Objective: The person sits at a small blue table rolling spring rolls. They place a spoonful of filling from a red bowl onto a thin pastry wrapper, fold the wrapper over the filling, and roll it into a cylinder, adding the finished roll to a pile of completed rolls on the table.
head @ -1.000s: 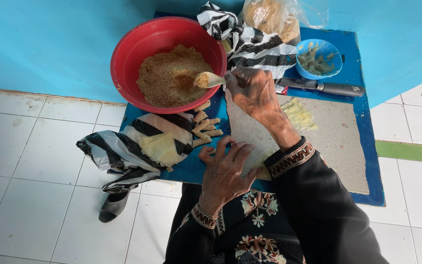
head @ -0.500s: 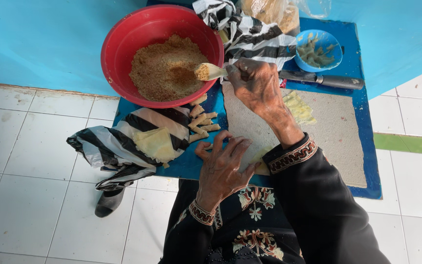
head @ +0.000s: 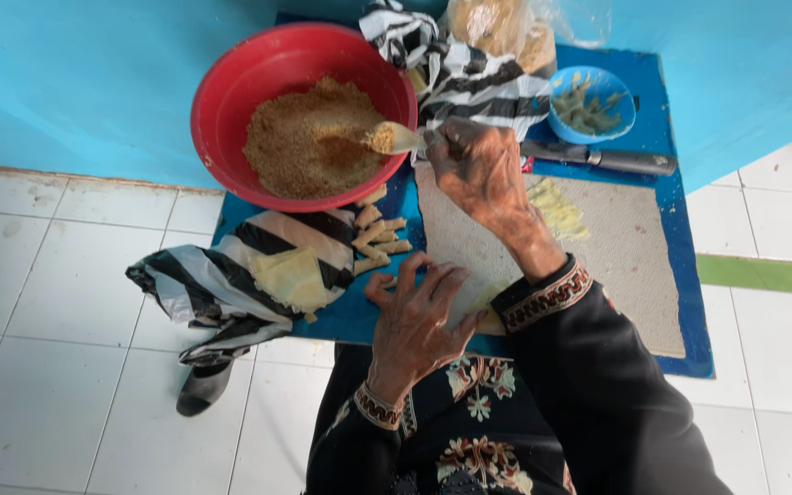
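Upper centre of the frame: right hand (head: 480,170) grips a spoon (head: 394,138) of crumbs over the red bowl (head: 231,92) — left hand (head: 419,316), fingers spread, pins a wrapper (head: 474,307) flat on the board (head: 634,266), ready for filling.

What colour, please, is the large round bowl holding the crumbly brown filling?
The large round plastic bowl is red, clearest in the head view.

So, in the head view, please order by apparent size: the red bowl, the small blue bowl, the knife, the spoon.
1. red bowl, clearly the largest.
2. knife and small blue bowl: the knife is longer but thin, so unsure.
3. spoon, partly hidden by the right hand.
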`<move>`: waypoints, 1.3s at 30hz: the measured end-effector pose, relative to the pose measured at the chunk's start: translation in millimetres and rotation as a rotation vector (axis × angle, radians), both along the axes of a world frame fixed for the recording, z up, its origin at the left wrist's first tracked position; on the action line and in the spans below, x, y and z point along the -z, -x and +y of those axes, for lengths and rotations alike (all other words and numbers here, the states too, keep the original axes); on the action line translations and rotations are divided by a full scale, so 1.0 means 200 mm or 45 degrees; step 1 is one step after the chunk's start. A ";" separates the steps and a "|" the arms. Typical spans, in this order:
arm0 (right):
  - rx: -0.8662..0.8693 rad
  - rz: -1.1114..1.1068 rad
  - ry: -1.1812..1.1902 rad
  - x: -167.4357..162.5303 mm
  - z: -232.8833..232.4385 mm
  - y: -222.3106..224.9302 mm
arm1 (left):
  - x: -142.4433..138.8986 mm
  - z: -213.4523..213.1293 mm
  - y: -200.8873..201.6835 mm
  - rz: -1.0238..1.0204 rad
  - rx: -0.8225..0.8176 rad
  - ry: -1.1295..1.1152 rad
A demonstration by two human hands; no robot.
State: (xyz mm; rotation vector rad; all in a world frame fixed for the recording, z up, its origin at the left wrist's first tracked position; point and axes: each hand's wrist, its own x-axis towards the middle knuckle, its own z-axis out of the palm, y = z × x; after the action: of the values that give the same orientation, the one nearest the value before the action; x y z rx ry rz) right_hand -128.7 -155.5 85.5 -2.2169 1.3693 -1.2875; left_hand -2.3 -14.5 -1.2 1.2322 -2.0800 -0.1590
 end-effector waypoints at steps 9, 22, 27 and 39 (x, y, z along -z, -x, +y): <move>0.037 -0.066 -0.150 -0.03 0.02 0.00 | -0.01 -0.01 -0.01 -0.042 -0.031 0.071; -0.100 0.443 0.222 0.12 0.66 0.71 | -0.01 0.00 0.00 -0.038 0.096 -0.022; 0.012 0.017 -0.337 0.28 0.79 0.78 | 0.01 0.04 0.03 -0.064 0.066 -0.001; -0.035 0.264 -0.044 0.30 0.84 0.77 | 0.08 0.09 0.09 0.019 0.027 -0.049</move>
State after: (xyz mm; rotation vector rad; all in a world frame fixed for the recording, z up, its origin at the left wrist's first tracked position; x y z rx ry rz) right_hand -283.4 13.0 26.4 -2.3921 1.4137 -1.0407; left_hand -20.7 3.3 -18.0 1.2284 -2.0865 -0.2189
